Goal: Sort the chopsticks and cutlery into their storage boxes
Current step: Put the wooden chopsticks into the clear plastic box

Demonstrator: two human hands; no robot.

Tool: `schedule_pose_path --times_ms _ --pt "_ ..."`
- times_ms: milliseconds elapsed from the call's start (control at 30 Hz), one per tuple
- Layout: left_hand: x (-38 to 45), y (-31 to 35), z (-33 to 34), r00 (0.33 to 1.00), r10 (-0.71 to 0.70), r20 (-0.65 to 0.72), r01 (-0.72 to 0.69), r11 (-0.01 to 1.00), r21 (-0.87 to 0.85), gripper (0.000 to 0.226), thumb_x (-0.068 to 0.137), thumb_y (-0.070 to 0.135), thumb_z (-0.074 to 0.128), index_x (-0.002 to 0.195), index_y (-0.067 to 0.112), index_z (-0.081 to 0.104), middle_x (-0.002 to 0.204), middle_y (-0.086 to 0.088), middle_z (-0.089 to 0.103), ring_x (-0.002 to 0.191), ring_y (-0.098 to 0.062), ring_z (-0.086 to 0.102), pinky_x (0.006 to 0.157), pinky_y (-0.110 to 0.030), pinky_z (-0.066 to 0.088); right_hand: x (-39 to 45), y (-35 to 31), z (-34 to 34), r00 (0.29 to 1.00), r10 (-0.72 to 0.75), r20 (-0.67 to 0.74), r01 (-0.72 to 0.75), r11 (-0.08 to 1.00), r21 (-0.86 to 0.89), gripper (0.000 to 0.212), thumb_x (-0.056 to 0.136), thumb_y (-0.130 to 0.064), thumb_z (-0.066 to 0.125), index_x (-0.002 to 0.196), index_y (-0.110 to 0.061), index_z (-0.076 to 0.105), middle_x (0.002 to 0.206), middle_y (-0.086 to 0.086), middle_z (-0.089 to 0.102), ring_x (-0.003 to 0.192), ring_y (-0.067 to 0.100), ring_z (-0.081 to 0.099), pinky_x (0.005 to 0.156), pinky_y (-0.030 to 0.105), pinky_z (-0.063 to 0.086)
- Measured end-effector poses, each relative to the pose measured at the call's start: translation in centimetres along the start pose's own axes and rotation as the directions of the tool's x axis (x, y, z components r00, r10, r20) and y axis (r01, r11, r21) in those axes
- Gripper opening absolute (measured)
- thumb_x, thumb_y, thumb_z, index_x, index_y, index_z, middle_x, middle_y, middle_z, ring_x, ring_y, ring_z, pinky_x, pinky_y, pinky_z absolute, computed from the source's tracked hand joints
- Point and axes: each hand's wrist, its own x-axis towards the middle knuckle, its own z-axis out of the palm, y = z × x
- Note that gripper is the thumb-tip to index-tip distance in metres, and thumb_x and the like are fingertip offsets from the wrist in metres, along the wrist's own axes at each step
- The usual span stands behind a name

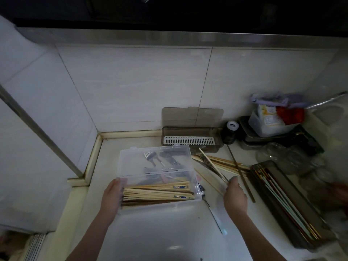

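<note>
Nearest me, my left hand grips the left end of the clear box, fingers curled round its wall; light chopsticks lie in its near compartment, forks in the far one. My right hand sits just right of the box, pinching the near ends of thin sticks from the loose pile on the counter, though what exactly it pinches is hard to tell. That pile runs left to right, fanning away from the right hand, so I judge the right hand should feed it. A spoon lies between the hands. Beyond, an open smoked box stands at the wall; a dark tray of chopsticks lies right.
</note>
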Motion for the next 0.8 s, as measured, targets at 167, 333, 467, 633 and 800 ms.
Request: schedule_pose_path --times_ms 167,333,467,633,800 --pt "0.5 -0.3 -0.2 0.999 -0.030 -0.015 0.030 1.000 -0.002 0.025 0.097 0.025 0.045 0.080 0.024 0.064 0.079 -0.002 0.063 0.073 -0.020 0.057 0.067 -0.031 0.042 -0.7 -1.1 -1.1 0.975 -0.160 -0.156 0.187 0.967 0.175 0.022 0.091 0.001 0.046 0.103 -0.016 0.053 0.084 -0.002 0.057 0.078 0.013 0.055 0.070 0.029 0.049" --pt "0.9 -0.6 -0.3 0.998 -0.053 -0.024 0.053 0.998 0.028 0.020 0.095 0.027 0.049 0.085 0.021 0.065 0.079 -0.004 0.064 0.072 -0.021 0.057 0.063 -0.030 0.041 -2.7 -5.6 0.7 0.861 -0.493 -0.126 0.505 0.859 0.091 0.023 0.084 -0.003 0.060 0.097 -0.022 0.064 0.079 -0.006 0.064 0.075 0.014 0.060 0.071 0.032 0.044" --pt "1.3 -1.2 -0.5 0.996 -0.081 -0.022 0.081 0.996 0.036 0.026 0.097 0.032 0.045 0.098 0.018 0.067 0.090 -0.006 0.067 0.084 -0.026 0.060 0.072 -0.034 0.041 -4.8 -9.3 2.7 0.764 -0.645 0.013 0.645 0.763 -0.039 0.025 0.083 -0.011 0.055 0.098 -0.029 0.062 0.088 -0.007 0.069 0.088 0.021 0.061 0.079 0.036 0.037" --pt "1.0 -0.8 -0.4 0.996 -0.082 -0.036 0.084 0.996 0.041 0.032 0.100 0.032 0.037 0.102 0.016 0.065 0.082 -0.005 0.062 0.064 -0.016 0.051 0.057 -0.026 0.036 -5.2 -9.9 2.3 0.730 -0.634 0.255 0.545 0.765 0.343 0.046 0.093 -0.005 0.046 0.133 -0.030 0.047 0.123 -0.007 0.054 0.113 0.007 0.049 0.097 0.019 0.039" --pt "0.8 -0.6 -0.2 0.998 -0.059 -0.033 0.060 0.998 0.008 0.026 0.100 0.030 0.041 0.094 0.018 0.063 0.081 0.001 0.062 0.077 -0.020 0.057 0.066 -0.029 0.042 -2.1 -5.6 1.5 0.919 -0.389 -0.059 0.390 0.883 0.261 0.026 0.094 -0.017 0.053 0.119 -0.022 0.054 0.114 -0.006 0.060 0.106 0.010 0.054 0.084 0.022 0.048"
